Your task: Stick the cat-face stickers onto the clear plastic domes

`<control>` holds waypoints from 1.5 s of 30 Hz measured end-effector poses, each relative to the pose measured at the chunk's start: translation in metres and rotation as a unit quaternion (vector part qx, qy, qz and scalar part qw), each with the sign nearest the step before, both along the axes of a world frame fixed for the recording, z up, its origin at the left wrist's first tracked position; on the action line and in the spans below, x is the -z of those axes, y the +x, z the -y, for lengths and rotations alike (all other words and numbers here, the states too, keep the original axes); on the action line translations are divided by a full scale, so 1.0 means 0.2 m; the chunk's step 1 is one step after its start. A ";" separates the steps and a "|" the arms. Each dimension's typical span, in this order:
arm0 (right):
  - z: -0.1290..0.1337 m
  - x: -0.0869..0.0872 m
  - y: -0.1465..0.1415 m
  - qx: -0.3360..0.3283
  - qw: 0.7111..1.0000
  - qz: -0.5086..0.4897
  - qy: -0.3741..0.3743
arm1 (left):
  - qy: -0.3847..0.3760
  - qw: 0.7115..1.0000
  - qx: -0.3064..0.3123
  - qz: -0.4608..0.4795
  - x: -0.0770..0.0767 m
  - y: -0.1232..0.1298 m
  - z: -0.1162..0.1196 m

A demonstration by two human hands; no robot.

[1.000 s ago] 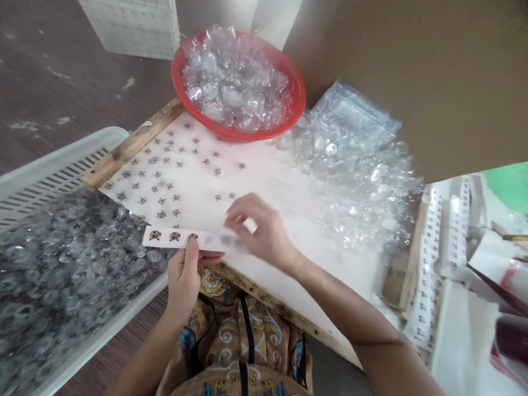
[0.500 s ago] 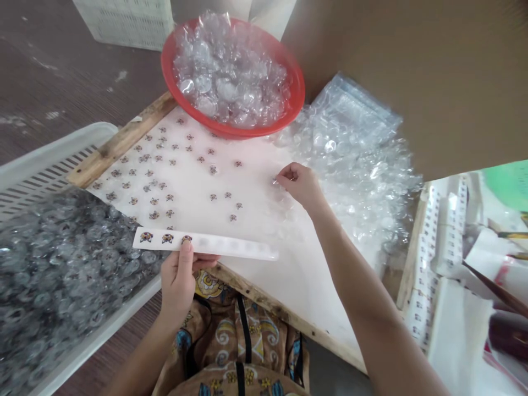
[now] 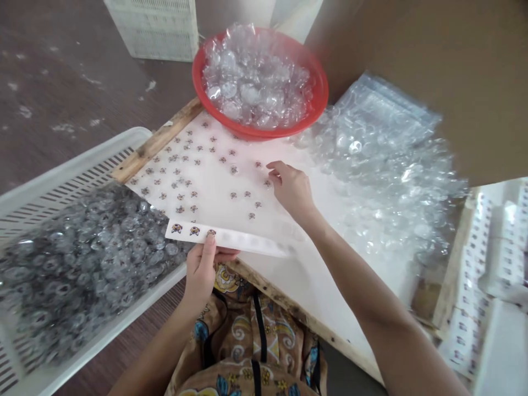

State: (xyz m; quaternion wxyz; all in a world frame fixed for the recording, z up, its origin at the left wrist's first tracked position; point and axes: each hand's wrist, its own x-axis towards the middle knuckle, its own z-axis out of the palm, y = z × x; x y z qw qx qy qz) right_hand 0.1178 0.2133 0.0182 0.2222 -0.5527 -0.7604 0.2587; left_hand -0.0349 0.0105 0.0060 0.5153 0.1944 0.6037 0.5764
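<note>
My left hand [image 3: 202, 267] grips a white sticker strip [image 3: 239, 240] between thumb and fingers. Three small animal-face stickers show at the strip's left end, the third partly under my thumb; its right part is bare. My right hand [image 3: 291, 190] is over the white board [image 3: 289, 275], index finger stretched and thumb slightly apart, with nothing visible between them. Just below those fingertips a small animal-face sticker [image 3: 267, 182] lies on the board. Several similar stickers [image 3: 180, 197] are scattered over the board's left and middle.
A red basin [image 3: 322, 104] heaped with clear plastic pieces stands at the back. More clear pieces [image 3: 396, 170] and plastic bags [image 3: 383, 110] cover the board's right side. On the left is a white crate [image 3: 140, 135] of wrapped pieces. Sticker strips [image 3: 470, 286] lie at right.
My right hand has shifted left and its pinch has loosened; the sticker it held now appears on the board. My left hand still holds the strip. The whole view has shifted.
</note>
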 end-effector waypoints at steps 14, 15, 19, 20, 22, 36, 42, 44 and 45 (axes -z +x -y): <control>0.51 -0.18 -0.26 -0.233 0.965 -0.107 -0.051 | 0.021 0.989 0.092 -0.115 -0.05 -0.05 -0.03; 0.53 -0.19 -0.26 -0.237 0.966 -0.103 -0.032 | 0.024 0.986 0.084 -0.140 -0.05 -0.05 -0.03; 0.51 -0.24 -0.18 -0.208 0.962 -0.177 -0.004 | 0.007 0.987 0.082 -0.139 -0.05 -0.05 -0.03; 0.48 -0.24 -0.14 -0.173 0.965 -0.197 -0.010 | -0.002 0.990 0.084 -0.114 -0.05 -0.04 -0.03; 0.39 -0.23 -0.02 -0.076 0.975 -0.207 -0.035 | -0.015 0.994 0.086 -0.070 -0.06 -0.04 -0.03; 0.20 -0.02 0.32 0.071 0.986 -0.043 -0.145 | 0.011 0.994 0.080 -0.070 -0.05 -0.03 -0.03; 0.22 0.02 0.22 0.019 0.997 0.039 -0.070 | 0.011 0.994 0.079 -0.074 -0.06 -0.02 -0.03; 0.21 0.04 0.17 -0.001 0.998 0.054 -0.040 | 0.008 0.994 0.079 -0.071 -0.06 -0.02 -0.03; 0.20 0.04 0.14 -0.008 0.998 0.056 -0.033 | 0.006 0.994 0.081 -0.069 -0.06 -0.02 -0.04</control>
